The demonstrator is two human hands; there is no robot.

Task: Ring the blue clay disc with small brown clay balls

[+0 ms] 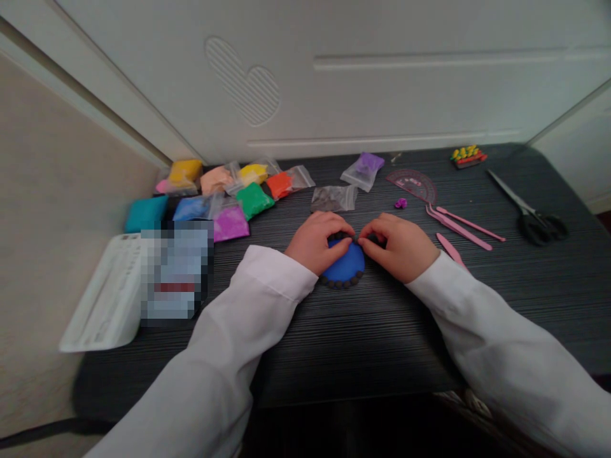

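Observation:
A flat blue clay disc (349, 262) lies on the dark table, with small dark clay balls (340, 284) set along its rim. My left hand (319, 240) curves over the disc's left side, its thumb and forefinger closed at the far rim. From the right, my right hand (400, 247) pinches at the same stretch of rim, thumb and forefinger together on a dark bit of clay. The fingertips of both hands almost meet there. Part of the disc's left edge is hidden under my left hand. Beyond the disc lies a clear bag with dark clay (333, 198).
Several bags of coloured clay, a green one (255, 201) among them, lie at the back left near a white tray (107, 292) and a blurred-out item (176, 273). To the right are purple clay (401, 203), a protractor (414, 183), pink tools (461, 229) and scissors (532, 213).

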